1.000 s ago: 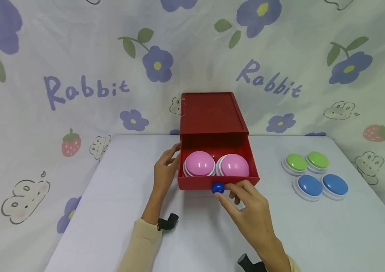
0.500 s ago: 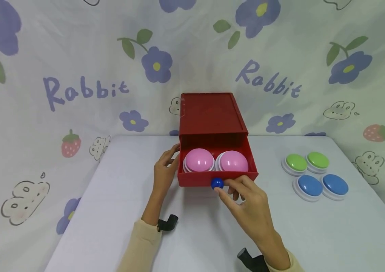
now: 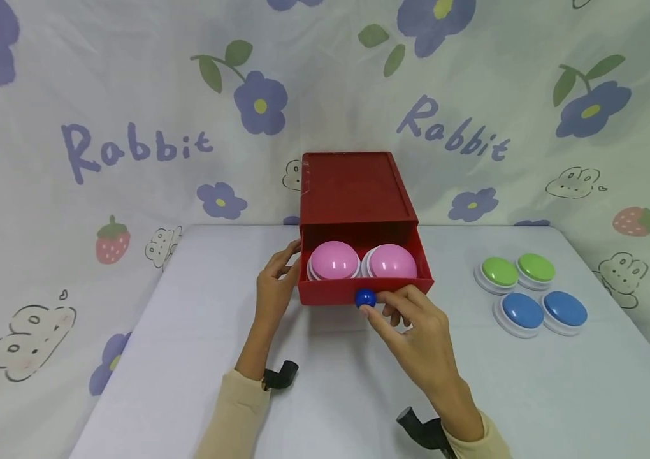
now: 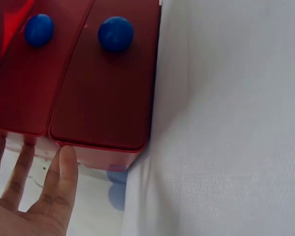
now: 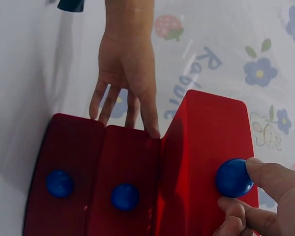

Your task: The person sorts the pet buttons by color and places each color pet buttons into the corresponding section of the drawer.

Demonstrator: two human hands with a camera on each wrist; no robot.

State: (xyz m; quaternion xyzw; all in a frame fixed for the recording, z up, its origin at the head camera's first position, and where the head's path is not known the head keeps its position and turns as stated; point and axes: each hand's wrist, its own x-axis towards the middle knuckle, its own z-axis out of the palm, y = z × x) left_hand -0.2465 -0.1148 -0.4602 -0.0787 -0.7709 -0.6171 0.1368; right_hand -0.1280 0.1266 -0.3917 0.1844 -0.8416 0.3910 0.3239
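Observation:
A red cabinet of stacked drawers stands at the table's back. Its top drawer is pulled partly out and holds two push buttons with pink domes and white bases, side by side. My right hand pinches that drawer's round blue knob between thumb and index finger. Against the cabinet's left side rests my left hand, its fingers spread and straight in the right wrist view. Two lower drawers with blue knobs are closed below.
On the table's right lie two green push buttons and two blue push buttons on white bases. Behind the white table hangs a patterned curtain, close to the cabinet's back.
The top drawer has slid some way into the cabinet, carrying the pink buttons back with it. My right hand moved forward on the knob; my left hand kept its place on the side.

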